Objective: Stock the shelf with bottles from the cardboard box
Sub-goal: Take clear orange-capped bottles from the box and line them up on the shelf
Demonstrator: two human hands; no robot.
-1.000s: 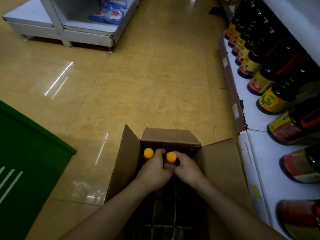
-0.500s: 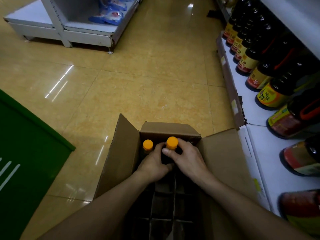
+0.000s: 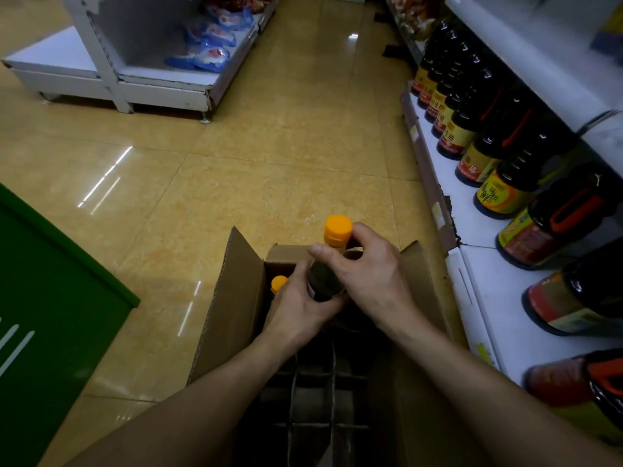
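Dark glass bottle (image 3: 324, 276) with an orange cap sits raised above the open brown cardboard box (image 3: 236, 298); right hand (image 3: 365, 274) pinches its neck, left hand (image 3: 300, 306) curls round its body.

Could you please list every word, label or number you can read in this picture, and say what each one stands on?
"生抽": label of a dark bottle on the shelf.
"味极鲜": label of the yellow-labelled bottle nearer the camera.
Too blurred to read: the other bottle labels, the shelf-edge tags and the held bottle.
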